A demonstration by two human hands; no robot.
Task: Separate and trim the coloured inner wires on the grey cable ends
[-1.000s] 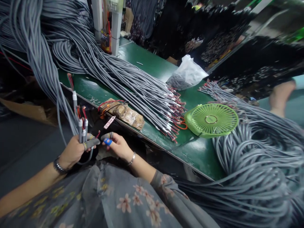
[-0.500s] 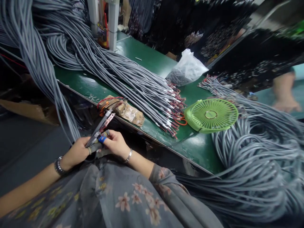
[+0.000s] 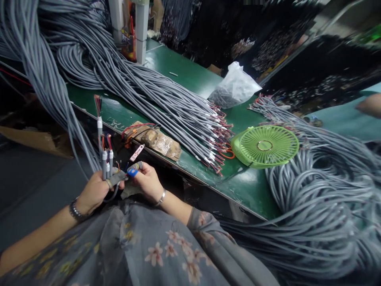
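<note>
In my left hand [image 3: 97, 191], closed in front of my lap, is a small bunch of grey cables [image 3: 104, 165]. Their white-banded ends point up and fan out red, dark and other thin wires [image 3: 97, 104]. One cable end lies across towards my right hand [image 3: 149, 183], whose wrapped fingers, a blue wrap [image 3: 132, 172] on the thumb, pinch at its thin wires [image 3: 126, 170]. The exact grip between the fingertips is partly hidden. Just beyond my right fingers a pale pink flat strip with holes [image 3: 137, 152] juts out near the table edge.
A taped brown block [image 3: 162, 143] sits on the green table's [image 3: 190, 59] near edge. Behind it lie many grey cables [image 3: 166, 103] with stripped ends. A green fan [image 3: 264, 145], a white plastic bag [image 3: 235, 85] and coiled cables [image 3: 321, 222] are rightward. Another person's arm [image 3: 370, 105] shows far right.
The cables in my left hand have swung from leaning right to upright, spreading apart and uncovering the pink strip. My right hand has barely moved. The other person's hand has shifted up and right.
</note>
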